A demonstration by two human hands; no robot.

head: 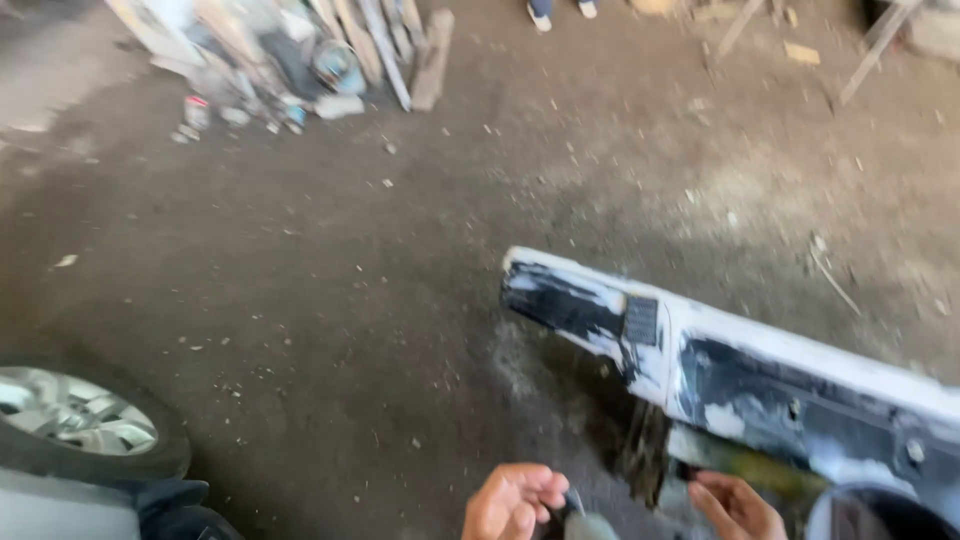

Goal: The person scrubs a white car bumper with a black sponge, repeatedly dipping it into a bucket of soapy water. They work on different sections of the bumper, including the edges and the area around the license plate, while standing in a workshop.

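Observation:
My left hand [512,503] is at the bottom edge of the view, its fingers curled around a small grey object [583,520] that is mostly cut off. My right hand [738,507] is beside it with fingers spread, holding nothing that I can see. Just above and to the right of both hands lies a long white and black car body panel [730,370], running from the centre to the lower right corner. The frame is blurred.
A car wheel with a silver rim [75,420] sits at the lower left. Planks, cans and scrap [300,50] are piled at the top left. Another person's feet [560,12] stand at the top edge. Wooden pieces [870,45] lie at the top right on the dusty concrete floor.

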